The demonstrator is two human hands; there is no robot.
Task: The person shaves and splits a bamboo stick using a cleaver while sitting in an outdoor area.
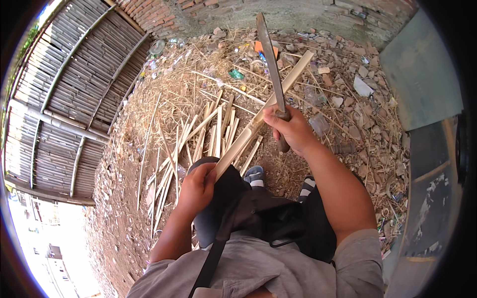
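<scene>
My left hand point(198, 186) is closed round the near end of a split bamboo strip point(233, 151), just above my knee. The strip slants up and away to the right, its hollow inner side showing. My right hand point(294, 130) grips the dark handle of a machete point(271, 62), whose long blade points away from me and crosses over the bamboo. The thumb and fingers of that hand lie against the strip near its middle joint; whether they also hold it, I cannot tell. Several cut bamboo strips point(218, 130) lie in a loose pile on the ground beyond my left knee.
A bamboo-slat fence point(64, 74) stands on the left, a brick wall point(198, 17) at the back. Grey panels point(420, 69) close the right side. Rubble point(348, 107), dry straw and plastic scraps cover the ground. My sandalled feet point(255, 175) are below the strip.
</scene>
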